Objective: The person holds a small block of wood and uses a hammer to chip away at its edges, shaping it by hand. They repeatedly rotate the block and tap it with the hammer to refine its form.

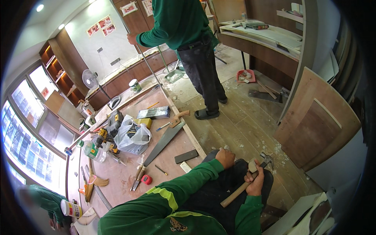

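Observation:
My right hand (pixel 255 182) is closed round a hammer (pixel 234 194) with a pale wooden handle and a metal claw head, held slantwise above my dark-trousered lap. A small rounded tan piece (pixel 252 166) sits against its fingers; its kind is unclear. My left hand (pixel 226 158) rests closed on my left leg, and whatever it may hold is hidden. To its left on the board-topped bench (pixel 129 172) lie a dark rectangular block (pixel 186 156), a wooden-handled handsaw (pixel 164 143), chisels (pixel 138 176), a red tape measure (pixel 146 179) and a pencil (pixel 161 170).
Further along stand a plastic bag (pixel 131 137), a yellow drill (pixel 102 135), a clear bottle (pixel 92 150) and a hand brush (pixel 94 182). A co-worker (pixel 192 51) in green stands ahead, holding a long pole. Another person (pixel 43 201) bends at lower left. Wooden panels (pixel 319 121) lean at right.

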Action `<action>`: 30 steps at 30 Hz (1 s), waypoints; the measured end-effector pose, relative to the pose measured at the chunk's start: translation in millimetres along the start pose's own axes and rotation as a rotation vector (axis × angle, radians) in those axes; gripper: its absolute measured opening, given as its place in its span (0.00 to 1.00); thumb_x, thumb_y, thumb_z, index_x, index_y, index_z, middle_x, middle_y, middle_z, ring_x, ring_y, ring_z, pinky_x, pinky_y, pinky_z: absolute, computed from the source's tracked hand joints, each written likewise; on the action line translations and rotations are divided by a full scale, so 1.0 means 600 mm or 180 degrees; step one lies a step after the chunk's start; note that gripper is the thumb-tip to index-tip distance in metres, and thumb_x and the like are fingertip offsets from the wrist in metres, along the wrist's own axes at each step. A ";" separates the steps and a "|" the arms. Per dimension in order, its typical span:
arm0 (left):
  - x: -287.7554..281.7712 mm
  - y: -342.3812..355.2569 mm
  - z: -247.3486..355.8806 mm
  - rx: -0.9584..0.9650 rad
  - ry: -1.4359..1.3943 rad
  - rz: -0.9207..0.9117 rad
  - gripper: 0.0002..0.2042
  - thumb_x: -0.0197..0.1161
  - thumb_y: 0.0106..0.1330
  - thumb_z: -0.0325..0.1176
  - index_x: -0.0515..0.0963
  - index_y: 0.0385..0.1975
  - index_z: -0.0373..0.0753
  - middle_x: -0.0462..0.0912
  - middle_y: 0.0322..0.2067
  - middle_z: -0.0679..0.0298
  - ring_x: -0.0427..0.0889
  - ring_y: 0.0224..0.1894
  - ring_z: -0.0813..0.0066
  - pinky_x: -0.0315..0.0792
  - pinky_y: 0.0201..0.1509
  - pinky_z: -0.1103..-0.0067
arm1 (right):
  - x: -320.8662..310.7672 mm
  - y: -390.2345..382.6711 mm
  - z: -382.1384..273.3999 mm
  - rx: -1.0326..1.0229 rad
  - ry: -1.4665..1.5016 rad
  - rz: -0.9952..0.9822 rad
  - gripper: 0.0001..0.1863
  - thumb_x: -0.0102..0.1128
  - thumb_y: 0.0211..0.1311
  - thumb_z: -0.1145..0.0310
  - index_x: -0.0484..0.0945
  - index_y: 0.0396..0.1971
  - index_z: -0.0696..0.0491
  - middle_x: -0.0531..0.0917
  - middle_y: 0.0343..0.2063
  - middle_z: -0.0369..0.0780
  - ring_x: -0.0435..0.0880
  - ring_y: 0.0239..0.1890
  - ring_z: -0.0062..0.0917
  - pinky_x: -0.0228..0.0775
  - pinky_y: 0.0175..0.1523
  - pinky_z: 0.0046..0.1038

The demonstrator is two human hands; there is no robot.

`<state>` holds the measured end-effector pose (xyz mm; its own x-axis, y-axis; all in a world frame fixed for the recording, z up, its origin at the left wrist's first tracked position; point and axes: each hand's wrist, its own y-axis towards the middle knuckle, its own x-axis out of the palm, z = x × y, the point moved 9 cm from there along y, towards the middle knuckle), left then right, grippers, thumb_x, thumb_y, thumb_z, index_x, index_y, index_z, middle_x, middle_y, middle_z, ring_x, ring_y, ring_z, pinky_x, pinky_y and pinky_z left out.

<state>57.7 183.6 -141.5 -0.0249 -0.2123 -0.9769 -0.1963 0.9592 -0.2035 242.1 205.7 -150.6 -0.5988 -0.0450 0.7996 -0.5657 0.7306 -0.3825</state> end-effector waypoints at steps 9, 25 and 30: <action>-0.010 -0.003 0.002 0.0023 -0.0038 -0.0144 0.23 0.69 0.67 0.58 0.90 0.45 0.44 0.93 0.42 0.61 0.92 0.48 0.62 0.77 0.50 0.61 | 0.001 -0.001 -0.002 -0.0012 -0.0052 0.0034 0.21 0.54 0.78 0.61 0.79 0.65 0.47 0.78 0.32 0.36 0.68 0.16 0.14 0.62 0.20 0.21; 0.008 0.005 -0.002 0.0023 0.0041 0.0012 0.21 0.69 0.67 0.56 0.90 0.43 0.44 0.93 0.40 0.60 0.92 0.46 0.61 0.77 0.48 0.60 | -0.002 0.000 0.002 0.0039 -0.0084 -0.0005 0.21 0.55 0.76 0.61 0.78 0.66 0.45 0.81 0.32 0.35 0.66 0.17 0.15 0.61 0.23 0.22; 0.006 0.004 0.002 0.0056 0.0066 0.0066 0.21 0.68 0.67 0.56 0.91 0.41 0.44 0.93 0.41 0.62 0.92 0.47 0.62 0.77 0.49 0.60 | -0.003 0.003 0.002 0.0057 -0.0044 -0.0027 0.20 0.55 0.76 0.61 0.78 0.65 0.45 0.81 0.33 0.35 0.66 0.17 0.15 0.61 0.23 0.22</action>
<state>58.4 185.6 -145.6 -0.0491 -0.1961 -0.9794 -0.1781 0.9665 -0.1846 241.5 206.5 -153.4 -0.6018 -0.0606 0.7964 -0.5806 0.7179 -0.3841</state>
